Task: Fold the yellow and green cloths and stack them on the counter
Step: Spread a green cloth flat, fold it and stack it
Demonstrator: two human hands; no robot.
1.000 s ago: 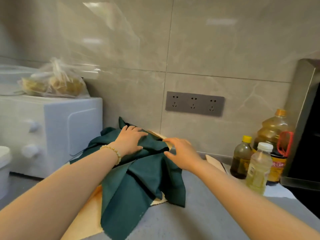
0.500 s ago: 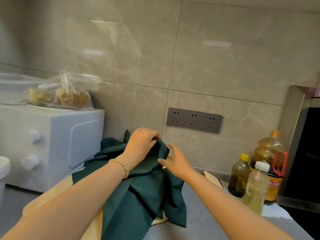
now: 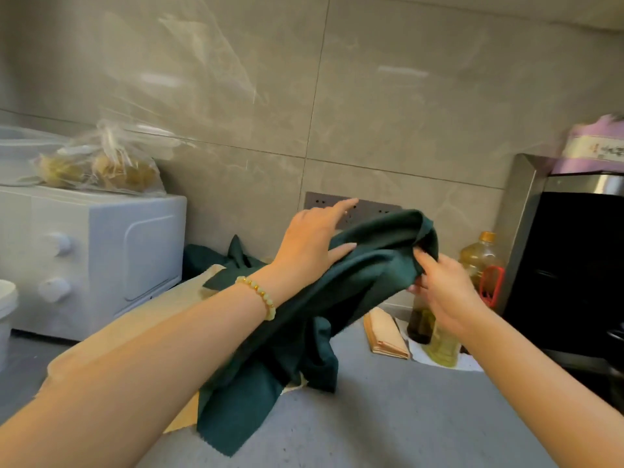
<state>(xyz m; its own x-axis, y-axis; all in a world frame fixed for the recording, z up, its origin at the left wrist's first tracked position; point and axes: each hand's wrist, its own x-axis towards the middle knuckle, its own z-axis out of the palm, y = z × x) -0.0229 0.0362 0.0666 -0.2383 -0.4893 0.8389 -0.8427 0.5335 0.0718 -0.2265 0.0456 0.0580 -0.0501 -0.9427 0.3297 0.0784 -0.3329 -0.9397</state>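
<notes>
Head view: the green cloth [image 3: 368, 268] is lifted off the counter [image 3: 405, 420] at its upper end and bunched between both hands, while its lower end trails down onto the counter toward the front edge. The right hand [image 3: 442, 292] pinches a fold at the raised end, fingers curled into the fabric. The left hand [image 3: 312, 239], with a beaded bracelet [image 3: 258, 295] on its wrist, lies over the cloth with the thumb on top and the index finger straight; its other fingers are hidden, so I cannot tell whether it grips. A yellow cloth [image 3: 118, 342] lies spread on the counter's left half, under the green cloth's trailing end. More dark green fabric [image 3: 202, 261] sits at the back edge by the wall; whether it is the same piece is unclear. A folded tan cloth [image 3: 385, 336] lies toward the right back, beside the bottles [image 3: 479, 261]. At the left back stands a white appliance [image 3: 94, 258] with a plastic bag [image 3: 101, 167] on top. A socket panel [image 3: 320, 202] is on the tiled wall.
</notes>
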